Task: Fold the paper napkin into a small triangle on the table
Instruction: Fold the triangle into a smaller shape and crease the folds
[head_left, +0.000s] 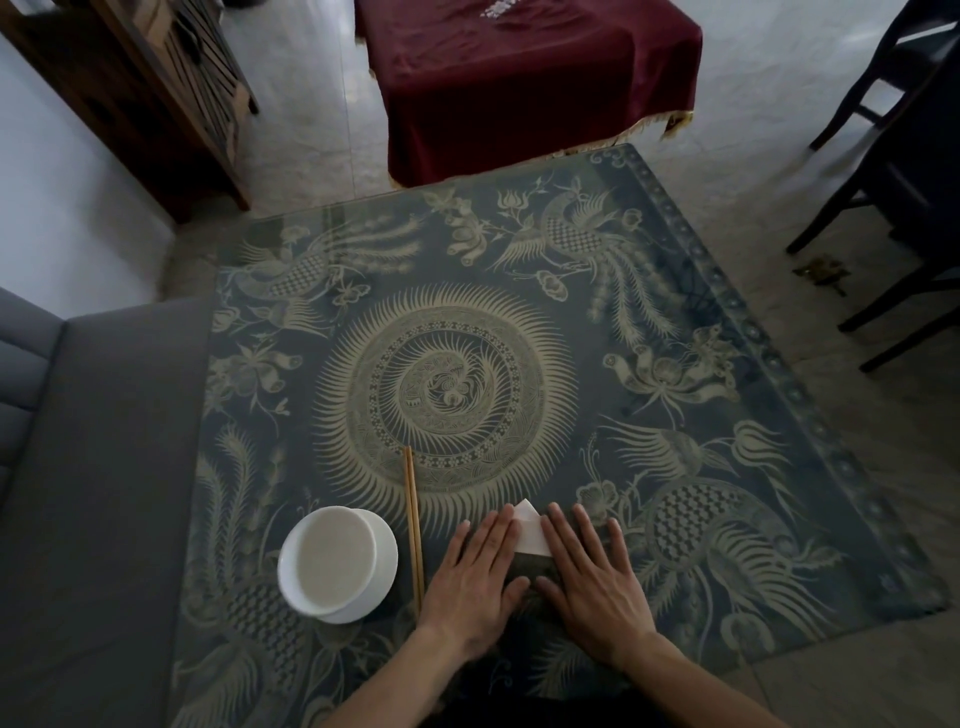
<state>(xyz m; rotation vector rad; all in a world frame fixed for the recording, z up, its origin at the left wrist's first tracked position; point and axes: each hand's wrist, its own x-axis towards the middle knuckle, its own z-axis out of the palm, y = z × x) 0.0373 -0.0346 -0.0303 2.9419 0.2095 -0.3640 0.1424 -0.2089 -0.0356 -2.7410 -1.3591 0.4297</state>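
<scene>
A white paper napkin (530, 530), folded into a small triangle with its tip pointing away from me, lies on the patterned glass-topped table (447, 322) near the front edge. My left hand (478, 577) lies flat, palm down, covering the napkin's left side. My right hand (587, 577) lies flat on its right side. Fingers of both hands are spread and pressing down; only the napkin's middle and tip show between them.
A pair of wooden chopsticks (413, 525) lies just left of my left hand. A white bowl (337, 564) stands further left. A grey sofa (88, 467) borders the table's left side, dark chairs (898, 171) stand at the right, a red-draped table (524, 78) beyond.
</scene>
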